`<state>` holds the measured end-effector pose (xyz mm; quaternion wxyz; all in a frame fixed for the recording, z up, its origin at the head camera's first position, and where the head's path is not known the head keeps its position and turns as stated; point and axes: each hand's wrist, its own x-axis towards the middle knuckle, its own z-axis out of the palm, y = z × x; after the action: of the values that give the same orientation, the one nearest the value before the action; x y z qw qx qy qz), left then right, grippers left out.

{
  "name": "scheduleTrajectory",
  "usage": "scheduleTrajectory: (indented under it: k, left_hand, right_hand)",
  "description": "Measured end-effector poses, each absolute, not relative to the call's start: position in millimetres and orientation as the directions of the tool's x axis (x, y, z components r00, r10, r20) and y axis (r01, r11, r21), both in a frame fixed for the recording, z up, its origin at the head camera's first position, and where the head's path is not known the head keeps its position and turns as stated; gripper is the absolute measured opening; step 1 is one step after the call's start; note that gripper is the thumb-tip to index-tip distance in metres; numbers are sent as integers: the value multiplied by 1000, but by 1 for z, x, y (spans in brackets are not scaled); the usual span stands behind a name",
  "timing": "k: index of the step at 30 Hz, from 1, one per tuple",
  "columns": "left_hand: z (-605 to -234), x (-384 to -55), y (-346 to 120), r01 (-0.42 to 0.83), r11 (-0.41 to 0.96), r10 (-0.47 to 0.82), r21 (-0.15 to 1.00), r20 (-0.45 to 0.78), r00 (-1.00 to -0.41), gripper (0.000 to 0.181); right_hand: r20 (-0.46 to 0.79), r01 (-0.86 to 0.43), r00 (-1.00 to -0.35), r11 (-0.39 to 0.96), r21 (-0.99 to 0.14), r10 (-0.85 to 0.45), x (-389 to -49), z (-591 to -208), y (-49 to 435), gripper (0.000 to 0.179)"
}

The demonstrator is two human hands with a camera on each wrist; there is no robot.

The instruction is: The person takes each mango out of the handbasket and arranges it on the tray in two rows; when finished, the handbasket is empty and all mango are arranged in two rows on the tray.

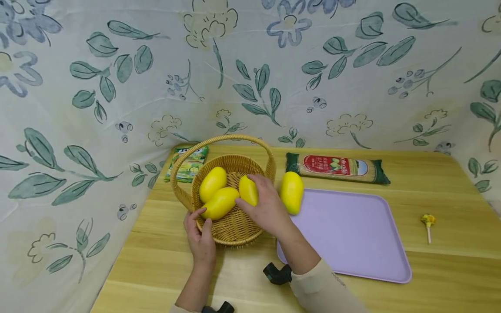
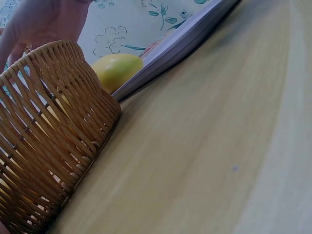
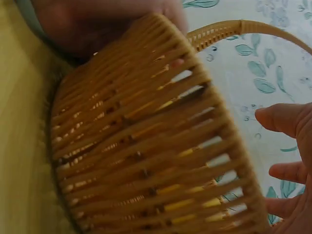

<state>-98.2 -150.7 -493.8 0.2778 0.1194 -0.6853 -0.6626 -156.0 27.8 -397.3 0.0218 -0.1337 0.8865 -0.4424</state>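
A round wicker basket (image 1: 238, 234) with a tall handle holds two yellow mangoes (image 1: 221, 203) side by side, and a third mango (image 1: 248, 190) partly hidden by my right hand (image 1: 266, 208). That hand hovers over the basket's right side, thumb and fingers spread; the right wrist view shows nothing between the fingers (image 3: 287, 171) above the rim. My left hand (image 1: 201, 239) grips the basket's near left rim. Another mango (image 1: 291, 193) lies right of the basket, at the upper left corner of a purple tray (image 1: 352, 234).
Behind the tray lies a long pasta packet (image 1: 338, 168). A green packet (image 1: 187, 164) is behind the basket on the left. A yellow lollipop (image 1: 428, 221) lies right of the tray on the wooden table (image 1: 450, 278). A floral cloth (image 1: 254, 108) hangs behind.
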Motion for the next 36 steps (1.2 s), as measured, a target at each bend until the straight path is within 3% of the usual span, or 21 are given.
scheduleTrajectory:
  k: [16, 29, 36]
  left_hand:
    - [-494, -99, -151, 199, 78, -527, 977, 210, -824, 29]
    - [-496, -99, -152, 204, 67, -516, 977, 209, -831, 29]
    - [-495, -98, -152, 196, 67, -511, 978, 203, -835, 29]
  right_hand:
    - [-25, -101, -984, 669, -736, -176, -183, -417, -1, 87]
    - [-89, -44, -984, 692, -720, -155, -189, -424, -6, 88]
    - [-101, -28, -985, 710, -704, -140, -190, -424, -9, 80]
